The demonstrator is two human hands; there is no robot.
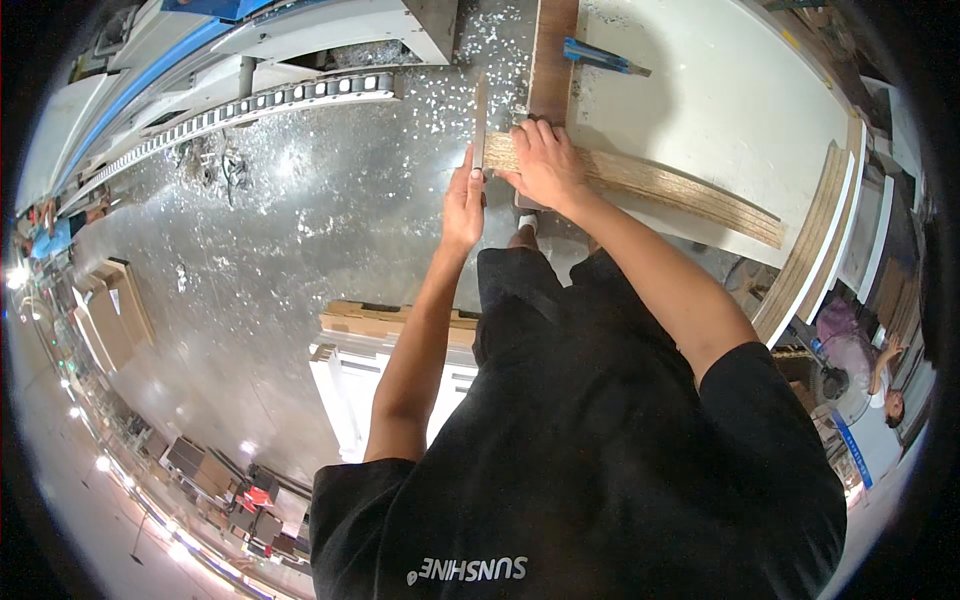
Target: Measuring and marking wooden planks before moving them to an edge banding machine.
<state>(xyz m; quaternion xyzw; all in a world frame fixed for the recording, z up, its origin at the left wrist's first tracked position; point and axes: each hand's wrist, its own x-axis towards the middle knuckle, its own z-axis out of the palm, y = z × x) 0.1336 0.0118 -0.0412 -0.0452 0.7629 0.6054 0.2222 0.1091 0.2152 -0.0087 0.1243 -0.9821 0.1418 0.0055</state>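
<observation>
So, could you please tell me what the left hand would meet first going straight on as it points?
Past the thin flat strip in the left hand, the way looks free; beyond lies floor strewn with white scraps, seemingly lower, though one view leaves depth unclear.

L hand (464, 205) gripping, R hand (548, 170) palm-down.

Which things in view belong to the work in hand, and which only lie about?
Apparently in use:
long flat bar, in the left hand
wood-grain strips, under the right hand
brown board, beneath the strips

Apparently lying about:
blue tool on the white panel
cardboard box, far left
</observation>
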